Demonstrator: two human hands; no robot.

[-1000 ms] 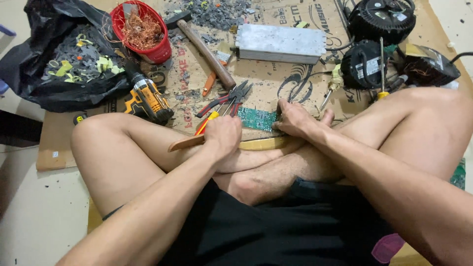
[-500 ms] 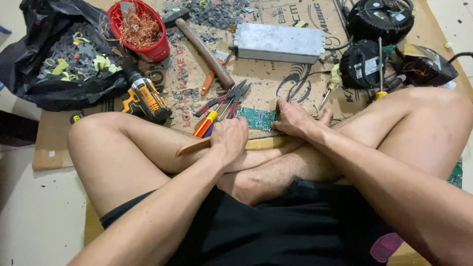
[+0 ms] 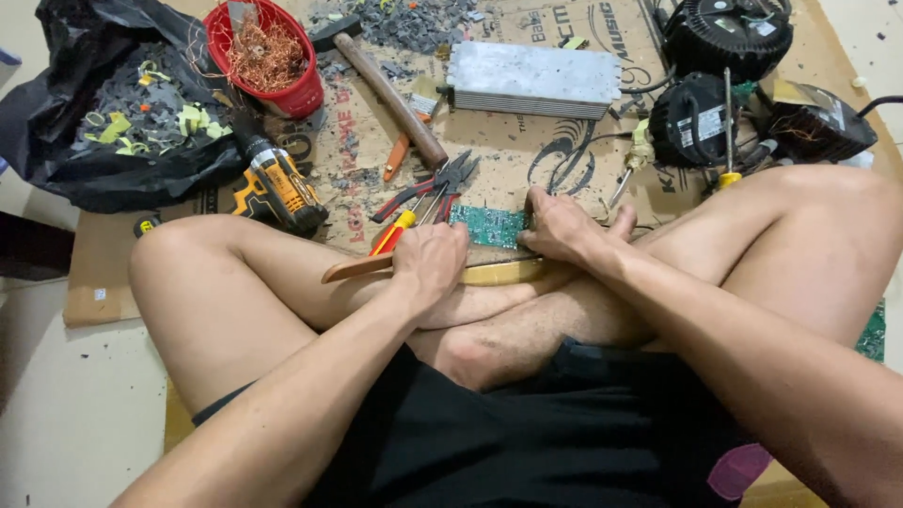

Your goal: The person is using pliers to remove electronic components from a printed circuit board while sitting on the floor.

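From the head camera we see our crossed bare legs on a sheet of cardboard (image 3: 527,160) spread over the floor. Our left hand (image 3: 430,263) rests over a wooden stick (image 3: 356,268) that lies across our shins; the fingers curl down around it, holding it. Our right hand (image 3: 564,230) presses on the right end of a green circuit board (image 3: 487,224), fingers bent narrow over its edge. The board lies flat on the cardboard just past our shins, between the two hands, at the near edge of the sheet.

Just beyond the board lie red-handled pliers (image 3: 428,188) and a yellow-handled screwdriver (image 3: 395,230), touching one another. A hammer (image 3: 390,99) with a brown handle slants from the far edge toward the pliers. Left of it stands a red basket (image 3: 301,89) full of copper wire, and near the left edge a yellow and black drill (image 3: 277,183) lies on its side. A black bag (image 3: 94,169) holding grey and yellow scraps covers the far left corner. A ribbed grey metal box (image 3: 531,80) sits toward the far edge, in the middle. At the far right corner we see two round black speaker parts (image 3: 691,118), one behind the other, with a second screwdriver (image 3: 726,127) standing against the nearer one.
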